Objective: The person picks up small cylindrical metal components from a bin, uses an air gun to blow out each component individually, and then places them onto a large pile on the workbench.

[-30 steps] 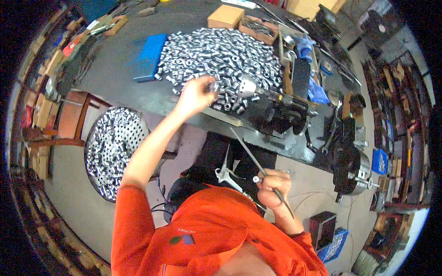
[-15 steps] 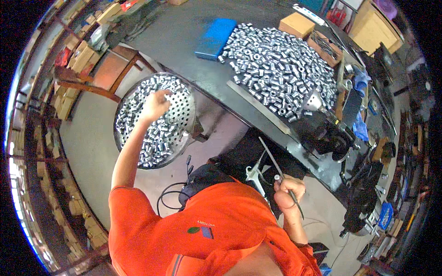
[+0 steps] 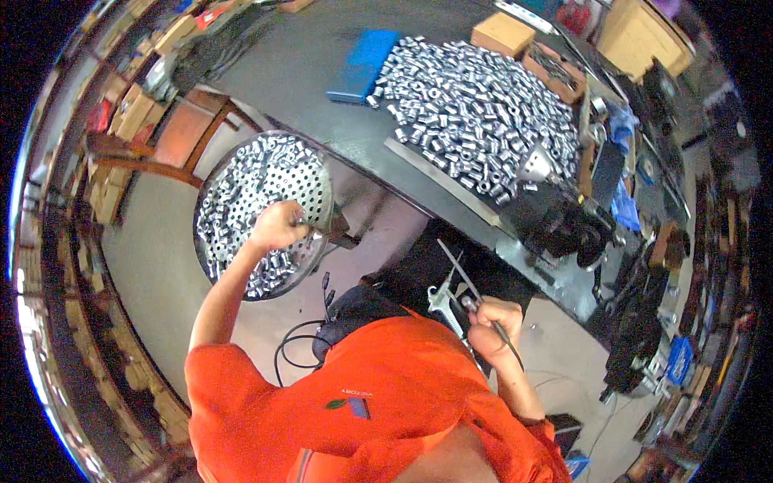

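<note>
My left hand (image 3: 279, 226) is over the near right part of a round perforated metal tray (image 3: 320, 179). Its fingers are closed on a small silver metal sleeve (image 3: 299, 216), of which only part shows. Many more such sleeves (image 3: 270, 147) lie loose in the tray, around a patch of bare holes. On the other side, my right hand (image 3: 494, 326) is closed around a long, thin, file-like metal tool (image 3: 459, 270) pointing up and to the left. A single metal sleeve (image 3: 469, 303) sits at its thumb and fingertips. Beside that hand is a silver air blow gun (image 3: 442, 301).
A dark workbench (image 3: 354, 145) carries a large heap of sleeves (image 3: 475, 113), a blue box (image 3: 364, 66), a cardboard box (image 3: 502, 35) and a flat metal bar (image 3: 443, 180). A work lamp (image 3: 538, 165) stands at the heap's right. A wooden chair (image 3: 190, 135) is behind the tray.
My left hand has come nearer and slightly right over the tray, its fingers now closed on a sleeve. My right hand has shifted slightly left with its tool and sleeve.
</note>
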{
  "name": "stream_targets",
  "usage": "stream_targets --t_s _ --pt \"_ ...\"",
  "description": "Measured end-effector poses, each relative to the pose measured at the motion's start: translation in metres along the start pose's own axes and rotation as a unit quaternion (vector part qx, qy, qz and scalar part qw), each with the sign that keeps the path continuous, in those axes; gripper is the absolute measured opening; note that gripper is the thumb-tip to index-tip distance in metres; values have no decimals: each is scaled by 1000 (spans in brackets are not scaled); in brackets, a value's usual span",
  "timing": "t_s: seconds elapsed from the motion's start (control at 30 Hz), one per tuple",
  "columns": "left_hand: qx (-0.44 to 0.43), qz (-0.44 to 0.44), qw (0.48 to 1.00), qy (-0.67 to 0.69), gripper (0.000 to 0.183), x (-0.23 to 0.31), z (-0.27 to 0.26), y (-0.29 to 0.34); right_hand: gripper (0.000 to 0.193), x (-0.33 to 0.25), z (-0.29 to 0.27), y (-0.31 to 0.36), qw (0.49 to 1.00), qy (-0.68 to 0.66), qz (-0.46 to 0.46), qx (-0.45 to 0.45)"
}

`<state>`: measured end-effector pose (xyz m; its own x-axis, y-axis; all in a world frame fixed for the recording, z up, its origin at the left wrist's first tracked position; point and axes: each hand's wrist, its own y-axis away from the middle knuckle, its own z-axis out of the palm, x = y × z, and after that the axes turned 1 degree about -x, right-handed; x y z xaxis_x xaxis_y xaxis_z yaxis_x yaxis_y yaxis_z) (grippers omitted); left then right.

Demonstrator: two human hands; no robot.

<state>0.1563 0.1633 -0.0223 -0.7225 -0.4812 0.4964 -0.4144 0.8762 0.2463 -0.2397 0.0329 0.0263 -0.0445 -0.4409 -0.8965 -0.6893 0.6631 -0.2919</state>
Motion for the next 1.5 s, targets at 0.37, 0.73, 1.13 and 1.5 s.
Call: stream_targets --t_s 0.37,0.73,1.13,1.5 --pt "-242 162 851 438 21 182 46 25 24 -4 11 -17 996 -22 56 -59" --pt "-262 159 866 396 14 208 63 17 22 16 9 -8 997 -16 69 -29" --pt "76 279 949 127 17 191 56 -12 29 -16 -30 1 997 -67 23 -14" --pt "78 309 944 83 23 195 62 -15 31 -29 -23 -5 994 -73 -19 -82"
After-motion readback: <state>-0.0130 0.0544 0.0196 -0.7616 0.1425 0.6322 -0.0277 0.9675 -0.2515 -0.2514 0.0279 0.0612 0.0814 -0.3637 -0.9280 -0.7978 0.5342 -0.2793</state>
